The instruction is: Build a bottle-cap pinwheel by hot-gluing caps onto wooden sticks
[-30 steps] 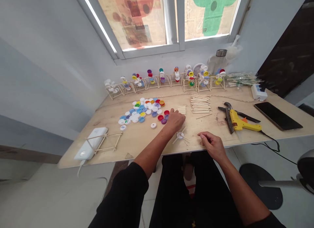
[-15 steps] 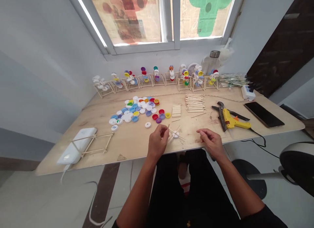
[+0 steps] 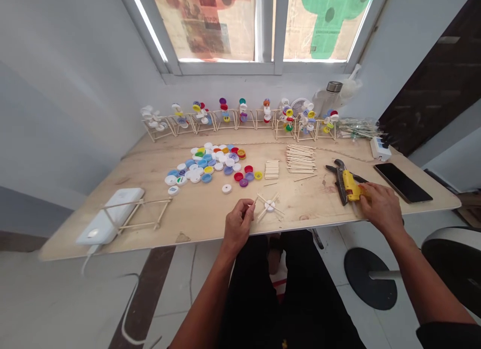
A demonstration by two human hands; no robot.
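Near the table's front edge, my left hand [image 3: 239, 221] pinches a short wooden stick [image 3: 256, 200]. Just right of it, crossed sticks [image 3: 278, 209] lie over a white bottle cap [image 3: 269, 205]. My right hand [image 3: 381, 206] is wrapped round the handle of a yellow glue gun [image 3: 351, 186], which lies by dark pliers [image 3: 340, 185]. Behind the crossed sticks are a bundle of short sticks [image 3: 271, 169] and a pile of longer sticks [image 3: 301, 159]. A single white cap [image 3: 226, 189] sits behind my left hand.
Many coloured caps [image 3: 203, 164] lie left of centre. Stick frames with cap wheels [image 3: 224, 119] line the wall. A white power bank [image 3: 112, 216] and a stick frame [image 3: 155, 224] are at the left, a phone [image 3: 403, 182] at the right.
My right hand has moved right from beside the crossed sticks and taken hold of the glue gun. My left hand stays near the crossed sticks with its stick. The view has shifted slightly.
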